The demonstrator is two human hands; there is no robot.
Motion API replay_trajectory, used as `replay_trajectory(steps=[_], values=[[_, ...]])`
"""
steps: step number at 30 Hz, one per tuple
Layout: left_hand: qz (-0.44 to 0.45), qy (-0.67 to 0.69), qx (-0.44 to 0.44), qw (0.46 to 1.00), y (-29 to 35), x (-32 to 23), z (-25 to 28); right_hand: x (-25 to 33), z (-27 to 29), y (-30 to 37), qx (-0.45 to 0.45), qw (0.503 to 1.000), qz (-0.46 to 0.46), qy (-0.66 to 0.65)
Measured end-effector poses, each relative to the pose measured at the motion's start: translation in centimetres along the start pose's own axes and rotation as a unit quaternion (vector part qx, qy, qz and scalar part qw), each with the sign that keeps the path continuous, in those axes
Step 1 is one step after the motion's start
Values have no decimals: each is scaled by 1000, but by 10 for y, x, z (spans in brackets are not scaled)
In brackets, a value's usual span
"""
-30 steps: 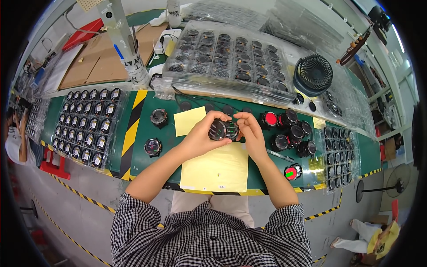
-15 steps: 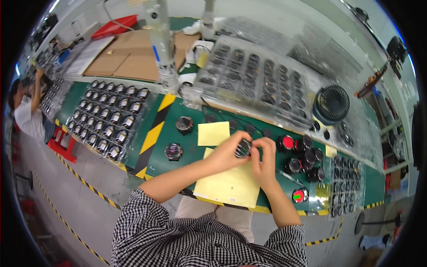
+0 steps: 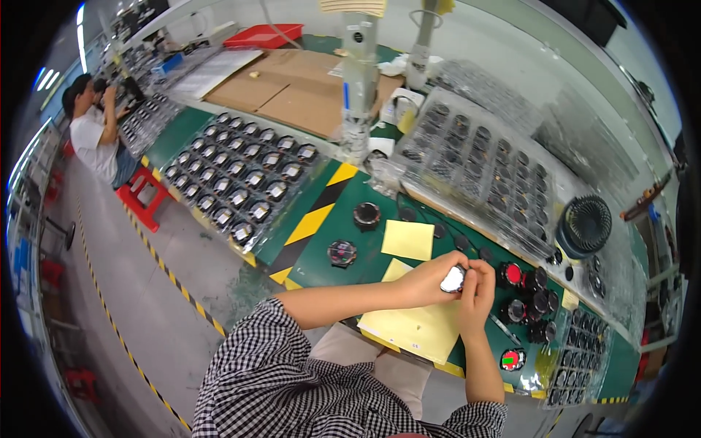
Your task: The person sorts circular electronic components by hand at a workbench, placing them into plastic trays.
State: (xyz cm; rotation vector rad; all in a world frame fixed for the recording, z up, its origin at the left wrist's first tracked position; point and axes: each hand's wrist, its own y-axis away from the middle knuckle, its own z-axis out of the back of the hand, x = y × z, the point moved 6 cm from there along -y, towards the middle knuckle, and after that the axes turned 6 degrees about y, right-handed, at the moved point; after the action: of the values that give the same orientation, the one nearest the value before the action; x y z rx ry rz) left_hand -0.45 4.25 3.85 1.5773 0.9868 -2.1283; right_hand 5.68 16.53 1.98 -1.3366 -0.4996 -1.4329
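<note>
Above a yellow paper sheet (image 3: pixel 409 330), a round watch body (image 3: pixel 453 279) is held between my two hands, its face a bright white reflection. My left hand (image 3: pixel 432 280) grips its left side, fingers curled round it. Thumb and fingers of my right hand (image 3: pixel 478 290) are closed at its right edge. A smaller yellow sheet (image 3: pixel 407 240) lies beyond my hands. Two round dark watches, a nearer one (image 3: pixel 342 253) and a farther one (image 3: pixel 366 216), rest on the green mat to the left. A watch with a lit red and green screen (image 3: pixel 512 359) lies right of my right forearm.
Several black round watch pieces (image 3: pixel 539 301), one red-topped (image 3: pixel 512 274), cluster at right near a pen (image 3: pixel 505 330). Filled trays stand left (image 3: pixel 237 175), back (image 3: pixel 478 157) and right (image 3: pixel 580 350). A black ribbed round object (image 3: pixel 585 223) stands back right. A co-worker (image 3: pixel 95 139) sits far left.
The view has swung left, so the bench appears farther right. The held watch body's face, dark with a green tint before, now shines white. Both hands keep hold of it.
</note>
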Motion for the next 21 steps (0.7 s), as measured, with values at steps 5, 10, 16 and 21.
replay_trajectory(steps=[5,10,16,21], values=[[-11,16,-27,999,0,1,12,20,-8,2,15,981,115,156],[-73,11,-18,997,6,1,0,13,-3,4,10,998,57,3],[-66,25,-26,997,7,0,1,31,-6,8,9,985,73,159],[-88,51,-40,994,8,7,-1,62,-8,8,-20,943,202,263]])
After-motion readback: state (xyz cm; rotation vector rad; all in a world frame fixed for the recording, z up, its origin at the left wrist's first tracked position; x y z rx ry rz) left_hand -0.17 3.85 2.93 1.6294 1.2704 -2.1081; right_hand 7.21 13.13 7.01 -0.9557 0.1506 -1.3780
